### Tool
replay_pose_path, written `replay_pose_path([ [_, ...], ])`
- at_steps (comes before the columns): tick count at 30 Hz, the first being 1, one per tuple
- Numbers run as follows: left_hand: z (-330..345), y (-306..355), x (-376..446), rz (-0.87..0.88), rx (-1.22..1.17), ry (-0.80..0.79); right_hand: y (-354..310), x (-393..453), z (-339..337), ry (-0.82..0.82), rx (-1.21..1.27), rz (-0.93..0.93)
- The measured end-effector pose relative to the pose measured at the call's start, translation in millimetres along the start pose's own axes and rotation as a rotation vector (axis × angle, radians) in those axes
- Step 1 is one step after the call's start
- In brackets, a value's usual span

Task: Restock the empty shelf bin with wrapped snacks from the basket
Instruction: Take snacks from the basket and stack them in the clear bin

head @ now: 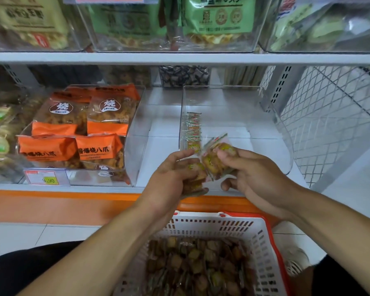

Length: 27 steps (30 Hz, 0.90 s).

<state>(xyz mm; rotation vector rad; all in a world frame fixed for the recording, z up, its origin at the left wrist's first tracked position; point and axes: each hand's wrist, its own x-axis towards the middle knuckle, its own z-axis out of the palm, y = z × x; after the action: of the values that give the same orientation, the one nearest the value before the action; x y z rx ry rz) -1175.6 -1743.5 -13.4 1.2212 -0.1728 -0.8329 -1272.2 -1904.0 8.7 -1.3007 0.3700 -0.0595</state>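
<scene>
A few wrapped snacks (pixel 217 160) are pinched in the right hand (pixel 252 174) and more are gripped in the left hand (pixel 169 180), both held at the front of the clear shelf bin (pixel 271 116), where a row of snacks (pixel 193 131) is stood against its left wall, above the white basket (pixel 263 242) filled with more.

A shop: shelf bins of packaged snacks (pixel 77 127), price tag (pixel 43 177).
</scene>
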Motion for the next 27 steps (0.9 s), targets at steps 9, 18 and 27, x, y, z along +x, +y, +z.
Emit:
replay_pose_path([
  [9,-11,14,-3,0.224,0.285,-0.146,-10,0,-11,-0.204,-0.304,0.035],
  [18,-17,8,-4,0.255,0.370,-0.232,-8,2,-9,-0.253,-0.103,0.192],
  [27,-17,6,-1,0.279,0.260,-0.182,-2,2,-9,-0.227,-0.125,0.166],
])
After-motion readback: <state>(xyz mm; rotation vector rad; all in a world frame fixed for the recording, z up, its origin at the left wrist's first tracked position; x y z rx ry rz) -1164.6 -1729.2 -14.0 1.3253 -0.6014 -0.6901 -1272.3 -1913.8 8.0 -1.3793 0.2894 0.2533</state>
